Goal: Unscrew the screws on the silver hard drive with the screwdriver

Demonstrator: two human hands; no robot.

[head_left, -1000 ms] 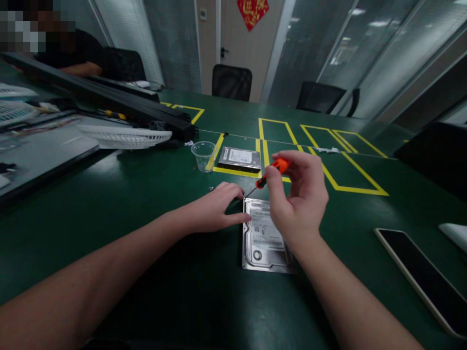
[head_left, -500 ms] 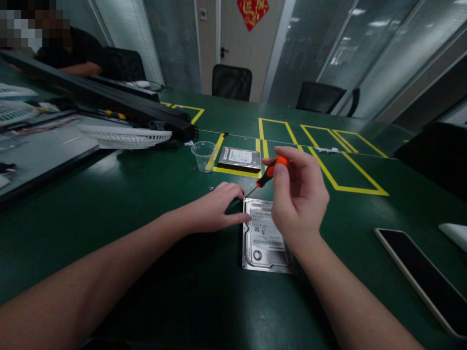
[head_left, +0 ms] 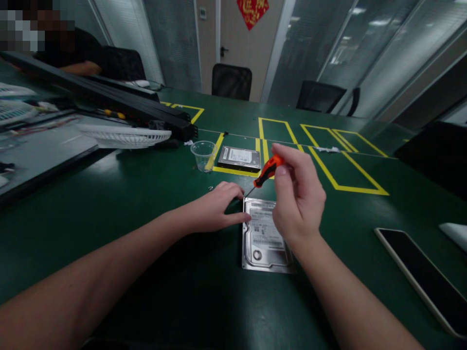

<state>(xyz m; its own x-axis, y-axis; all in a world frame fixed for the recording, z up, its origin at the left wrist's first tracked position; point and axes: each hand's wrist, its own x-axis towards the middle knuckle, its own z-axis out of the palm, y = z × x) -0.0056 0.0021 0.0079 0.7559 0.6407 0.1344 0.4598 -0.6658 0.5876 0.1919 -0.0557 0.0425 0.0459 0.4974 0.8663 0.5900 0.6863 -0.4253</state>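
Observation:
A silver hard drive (head_left: 268, 238) with a white label lies flat on the green table. My left hand (head_left: 224, 206) steadies it, thumb resting on the top near the left edge and fingers curled at the far left corner. In my right hand (head_left: 301, 194) is a red-and-black screwdriver (head_left: 267, 172), gripped by the handle between thumb and fingers. Its thin shaft slants down to the left, with the tip at the drive's far left corner. My right hand and wrist cover part of the drive's right side. Small metal pieces (head_left: 210, 188), perhaps screws, lie left of my fingers.
Beyond my hands stand a clear plastic cup (head_left: 203, 156) and a second hard drive (head_left: 240, 158) inside yellow tape. A phone (head_left: 419, 277) lies at right. A white fan grille (head_left: 126, 135) and long black bars (head_left: 109, 99) occupy the left. A person (head_left: 78, 53) sits at far left.
My right hand has shifted slightly and its fingers have turned around the screwdriver handle. The tip stays at the same corner; my left hand and the drive have not moved.

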